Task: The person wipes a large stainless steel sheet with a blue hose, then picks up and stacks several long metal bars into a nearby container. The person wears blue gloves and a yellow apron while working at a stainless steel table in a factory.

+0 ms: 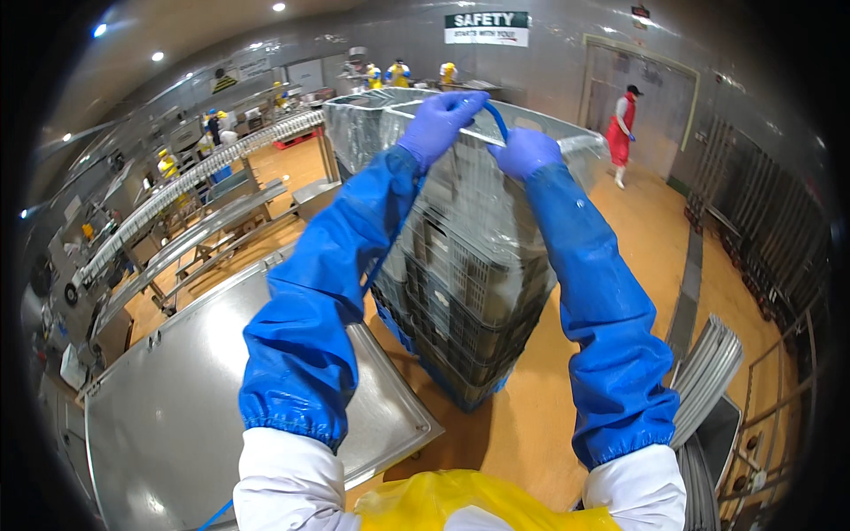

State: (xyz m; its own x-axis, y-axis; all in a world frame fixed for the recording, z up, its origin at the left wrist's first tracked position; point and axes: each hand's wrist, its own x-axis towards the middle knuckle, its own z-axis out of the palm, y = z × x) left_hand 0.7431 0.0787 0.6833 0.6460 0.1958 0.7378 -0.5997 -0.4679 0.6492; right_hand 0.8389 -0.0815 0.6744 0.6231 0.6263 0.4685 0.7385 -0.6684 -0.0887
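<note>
In front of me stands a tall stack of grey plastic crates (456, 283), with clear plastic film (465, 181) over the upper ones. Above the near top edge, my left hand (443, 126) is closed on a thin blue strap (498, 119). My right hand (529, 152), a little to the right and lower, grips the same strap, which bows up between the two hands. A blue length also hangs beside my left forearm. Purple gloves and blue sleeve covers are on both arms. How the fingers wrap the strap is partly hidden.
A steel table (195, 398) lies at my left, with a roller conveyor (190, 181) beyond it. Grey stacked pieces (708, 376) and metal racks (770, 221) line the right. A person in red (622, 133) is near the far door; several people in yellow are farther back.
</note>
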